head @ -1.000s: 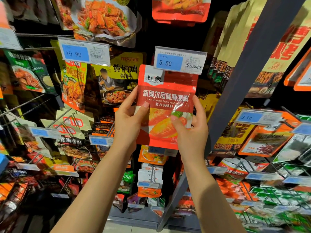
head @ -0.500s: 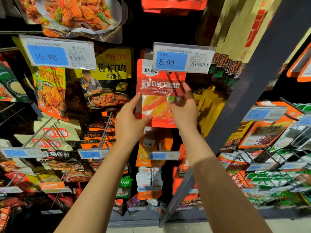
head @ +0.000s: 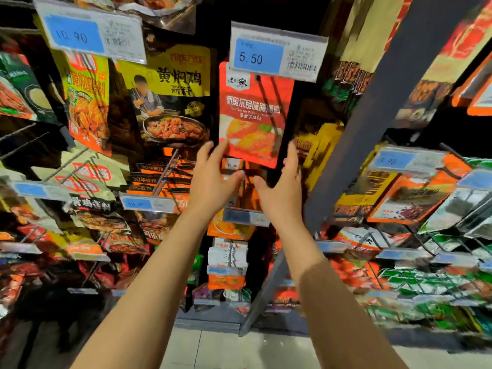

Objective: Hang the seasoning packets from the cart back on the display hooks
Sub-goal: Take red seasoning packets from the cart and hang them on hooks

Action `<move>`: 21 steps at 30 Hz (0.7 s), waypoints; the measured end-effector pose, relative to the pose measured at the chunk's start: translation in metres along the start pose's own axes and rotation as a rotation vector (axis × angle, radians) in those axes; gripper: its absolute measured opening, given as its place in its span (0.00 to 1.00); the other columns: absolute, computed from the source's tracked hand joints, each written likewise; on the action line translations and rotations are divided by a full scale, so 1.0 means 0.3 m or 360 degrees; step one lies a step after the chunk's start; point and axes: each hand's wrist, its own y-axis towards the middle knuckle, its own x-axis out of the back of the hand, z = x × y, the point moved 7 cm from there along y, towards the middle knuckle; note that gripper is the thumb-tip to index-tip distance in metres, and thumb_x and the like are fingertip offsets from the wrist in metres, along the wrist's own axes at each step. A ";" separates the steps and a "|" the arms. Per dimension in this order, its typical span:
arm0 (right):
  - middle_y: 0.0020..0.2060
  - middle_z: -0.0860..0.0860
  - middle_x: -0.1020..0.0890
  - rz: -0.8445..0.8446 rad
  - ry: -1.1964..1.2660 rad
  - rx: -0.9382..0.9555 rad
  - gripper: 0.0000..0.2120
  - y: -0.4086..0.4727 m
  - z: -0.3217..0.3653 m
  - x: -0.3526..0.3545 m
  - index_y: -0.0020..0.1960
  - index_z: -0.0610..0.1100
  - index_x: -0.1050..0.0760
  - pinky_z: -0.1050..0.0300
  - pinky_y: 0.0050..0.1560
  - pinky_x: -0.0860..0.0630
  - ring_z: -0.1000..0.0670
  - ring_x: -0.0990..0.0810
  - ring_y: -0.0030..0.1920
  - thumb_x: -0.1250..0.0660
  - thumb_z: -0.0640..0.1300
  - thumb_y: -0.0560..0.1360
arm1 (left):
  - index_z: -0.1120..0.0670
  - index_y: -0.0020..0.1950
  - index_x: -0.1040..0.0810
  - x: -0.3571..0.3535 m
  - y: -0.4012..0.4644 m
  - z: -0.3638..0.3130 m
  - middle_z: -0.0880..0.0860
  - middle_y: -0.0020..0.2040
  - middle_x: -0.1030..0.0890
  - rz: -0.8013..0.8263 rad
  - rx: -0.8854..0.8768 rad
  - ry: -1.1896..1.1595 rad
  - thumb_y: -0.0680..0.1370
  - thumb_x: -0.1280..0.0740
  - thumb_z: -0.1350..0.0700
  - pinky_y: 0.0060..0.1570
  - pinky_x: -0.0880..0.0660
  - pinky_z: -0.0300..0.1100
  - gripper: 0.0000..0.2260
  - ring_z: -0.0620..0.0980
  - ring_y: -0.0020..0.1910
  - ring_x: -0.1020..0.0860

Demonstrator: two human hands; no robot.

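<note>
The left hand (head: 213, 177) is spread wide, fingers straight, its fingertips just touching the lower left corner of the flat red-orange foil seasoning packet with a picture of chicken wings (head: 254, 115); it grips nothing. The right hand (head: 283, 182) is equally open, fingers straight and raised just beside the packet's lower right corner, and whether it actually touches the packet cannot be told. The packet hangs upright in the middle of the display, directly under the clear plastic price tag with a blue panel reading 5.50 (head: 277, 51). It looks light, thin and floppy, with a slick film surface, so it would likely bend if pushed from below; the firmer sealed top edge near the hang hole seems the better place to take hold. The thin metal display hook (head: 266, 102) shows only as dark lines crossing the packet's face, and the tag covers the hole, so whether the packet is fully seated is hard to judge. The cart is out of view, and the far right shelves are blurred.
</note>
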 end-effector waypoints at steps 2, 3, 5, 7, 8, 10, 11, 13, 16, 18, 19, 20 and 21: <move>0.74 0.47 0.36 0.0107 0.0159 0.0066 0.38 -0.119 -0.030 -0.020 0.79 0.51 0.48 0.66 0.61 0.36 0.48 0.33 0.71 0.31 0.40 0.77 | 0.55 0.71 0.27 -0.001 -0.124 -0.005 0.54 0.67 0.27 -0.0077 0.0017 -0.0198 0.78 0.29 0.56 0.60 0.32 0.32 0.22 0.49 0.64 0.27; 0.72 0.47 0.34 0.0190 0.0240 0.0065 0.36 -0.180 -0.055 -0.029 0.78 0.51 0.47 0.60 0.62 0.31 0.48 0.30 0.69 0.32 0.40 0.77 | 0.54 0.67 0.24 -0.003 -0.198 0.004 0.51 0.62 0.23 -0.0119 0.0069 -0.0323 0.78 0.29 0.57 0.54 0.30 0.26 0.17 0.43 0.57 0.23; 0.67 0.48 0.28 0.0380 0.0317 0.0054 0.32 -0.303 -0.131 -0.038 0.77 0.50 0.42 0.55 0.59 0.24 0.48 0.22 0.61 0.33 0.39 0.78 | 0.52 0.60 0.21 -0.033 -0.361 0.049 0.48 0.53 0.19 -0.0149 0.0192 -0.0551 0.78 0.30 0.60 0.47 0.28 0.25 0.11 0.33 0.46 0.22; 0.56 0.50 0.21 0.0604 0.0305 -0.0030 0.24 -0.434 -0.244 -0.051 0.72 0.49 0.35 0.58 0.53 0.22 0.51 0.19 0.52 0.34 0.38 0.78 | 0.49 0.54 0.21 -0.094 -0.543 0.138 0.45 0.46 0.18 -0.0148 0.0336 -0.0639 0.78 0.29 0.60 0.46 0.26 0.30 0.08 0.34 0.42 0.22; 0.50 0.52 0.20 0.0716 0.0311 -0.0094 0.20 -0.499 -0.313 -0.061 0.68 0.50 0.31 0.58 0.50 0.22 0.52 0.19 0.49 0.34 0.37 0.78 | 0.48 0.51 0.21 -0.126 -0.634 0.189 0.45 0.44 0.18 -0.0159 0.0435 -0.0666 0.77 0.29 0.60 0.45 0.25 0.31 0.08 0.36 0.40 0.22; 0.42 0.56 0.21 0.0861 0.0257 -0.0243 0.16 -0.623 -0.466 -0.082 0.59 0.53 0.29 0.58 0.48 0.23 0.55 0.20 0.45 0.33 0.36 0.78 | 0.51 0.49 0.21 -0.199 -0.807 0.303 0.48 0.40 0.18 -0.0129 0.0659 -0.0700 0.77 0.30 0.63 0.43 0.25 0.33 0.07 0.39 0.37 0.22; 0.40 0.56 0.21 0.0915 0.0198 -0.0331 0.15 -0.682 -0.556 -0.101 0.57 0.53 0.28 0.57 0.48 0.24 0.58 0.20 0.43 0.33 0.35 0.77 | 0.51 0.49 0.21 -0.249 -0.888 0.374 0.48 0.39 0.18 -0.0079 0.0776 -0.0689 0.77 0.30 0.64 0.41 0.26 0.33 0.07 0.38 0.35 0.23; 0.39 0.52 0.21 0.1000 0.0141 -0.0562 0.14 -0.801 -0.742 -0.137 0.58 0.44 0.25 0.60 0.46 0.26 0.59 0.22 0.39 0.32 0.32 0.75 | 0.48 0.47 0.21 -0.351 -1.048 0.523 0.49 0.37 0.19 0.0030 0.0994 -0.0651 0.76 0.30 0.62 0.37 0.26 0.35 0.08 0.41 0.34 0.22; 0.47 0.46 0.21 0.1179 0.0022 -0.0869 0.19 -0.960 -1.005 -0.204 0.63 0.39 0.27 0.73 0.41 0.28 0.53 0.22 0.44 0.30 0.31 0.74 | 0.45 0.44 0.22 -0.502 -1.282 0.777 0.50 0.35 0.20 0.0106 0.1315 -0.0616 0.74 0.28 0.62 0.44 0.25 0.43 0.11 0.46 0.36 0.22; 0.49 0.45 0.19 0.1267 -0.0060 -0.0974 0.19 -1.032 -1.163 -0.247 0.64 0.37 0.28 0.74 0.38 0.28 0.60 0.20 0.41 0.31 0.30 0.74 | 0.46 0.43 0.21 -0.598 -1.417 0.909 0.43 0.35 0.19 0.0199 0.1431 -0.0495 0.75 0.28 0.64 0.47 0.25 0.44 0.12 0.38 0.36 0.20; 0.47 0.47 0.19 0.1320 -0.0109 -0.1026 0.18 -1.069 -1.276 -0.290 0.63 0.35 0.28 0.74 0.37 0.28 0.66 0.21 0.36 0.32 0.27 0.74 | 0.48 0.44 0.20 -0.678 -1.489 1.002 0.41 0.36 0.18 0.0257 0.1491 -0.0446 0.75 0.28 0.64 0.48 0.24 0.44 0.10 0.39 0.39 0.19; 0.43 0.48 0.21 0.1384 -0.0118 -0.1080 0.18 -1.107 -1.383 -0.342 0.62 0.34 0.29 0.75 0.35 0.29 0.69 0.23 0.32 0.34 0.25 0.74 | 0.50 0.48 0.19 -0.759 -1.553 1.089 0.43 0.39 0.17 0.0331 0.1535 -0.0369 0.76 0.28 0.63 0.49 0.24 0.44 0.08 0.43 0.43 0.17; 0.41 0.48 0.23 0.1450 -0.0141 -0.1132 0.18 -1.150 -1.499 -0.403 0.61 0.35 0.29 0.75 0.34 0.29 0.69 0.24 0.29 0.35 0.23 0.73 | 0.52 0.52 0.18 -0.845 -1.620 1.186 0.46 0.42 0.17 0.0421 0.1563 -0.0265 0.76 0.28 0.61 0.50 0.24 0.42 0.08 0.48 0.47 0.17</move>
